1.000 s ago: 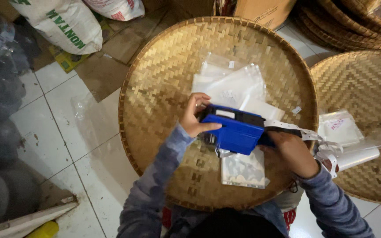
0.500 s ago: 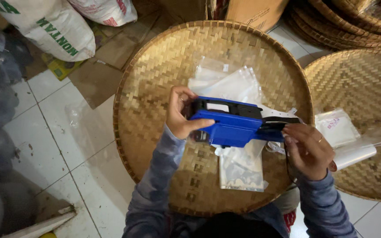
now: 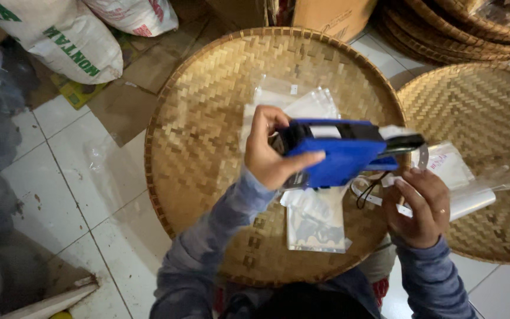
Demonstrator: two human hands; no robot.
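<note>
My left hand grips the front end of a blue hand-held labelling gun and holds it level above a round woven bamboo tray. The gun's black handle points right. Just below that handle, my right hand has its fingers curled on a white strip that hangs under the gun beside a black cord. On the tray beneath lie empty clear plastic bags and a filled clear packet.
A second woven tray to the right carries more clear bags. Stacked trays sit at the top right, a cardboard box behind. White sacks and flattened cardboard lie on the tiled floor at left.
The gun has come up and closer to me in my left hand. My right hand has left the handle end and dropped below it onto the white strip.
</note>
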